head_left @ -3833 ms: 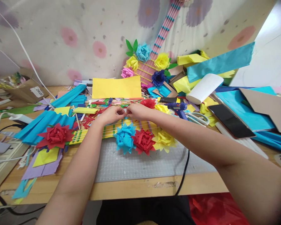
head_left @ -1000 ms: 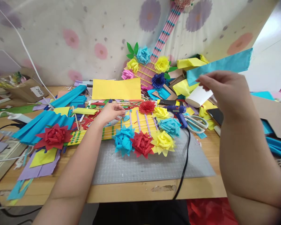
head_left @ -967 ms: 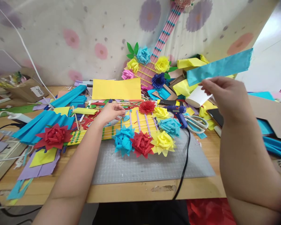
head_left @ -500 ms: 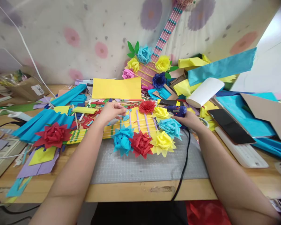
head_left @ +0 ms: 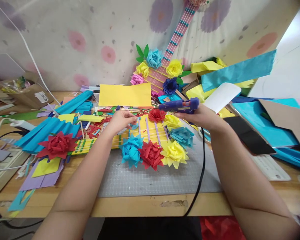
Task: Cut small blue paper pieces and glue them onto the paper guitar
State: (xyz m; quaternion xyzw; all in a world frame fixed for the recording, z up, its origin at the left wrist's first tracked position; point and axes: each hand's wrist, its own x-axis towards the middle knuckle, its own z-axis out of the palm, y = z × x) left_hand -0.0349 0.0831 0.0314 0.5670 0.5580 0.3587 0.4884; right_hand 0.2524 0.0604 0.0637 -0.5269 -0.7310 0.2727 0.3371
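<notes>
A yellow paper guitar (head_left: 151, 132) lies across the grey cutting mat (head_left: 150, 181), trimmed with blue, red and yellow paper flowers. My right hand (head_left: 206, 116) is wrapped round a dark blue glue gun (head_left: 178, 106), held above the guitar's right end with its nozzle towards the left. A black cord hangs from the gun. My left hand (head_left: 122, 122) hovers at the guitar's left part, fingertips pinched beside a small blue paper piece (head_left: 134, 126); what they grip is too small to make out. A large red flower (head_left: 57, 145) sits at the neck's left end.
Behind stands a pink paper guitar (head_left: 156, 78) with flowers, near a yellow sheet (head_left: 125, 95). Blue crepe paper (head_left: 46, 131) and scraps lie left. A phone (head_left: 247, 135), cardboard (head_left: 290, 123) and coloured paper are at the right. A power strip (head_left: 7, 171) is far left.
My right hand has lifted the glue gun from behind the flowers at the right and brought it up and left over the guitar. My left hand has shifted slightly right.
</notes>
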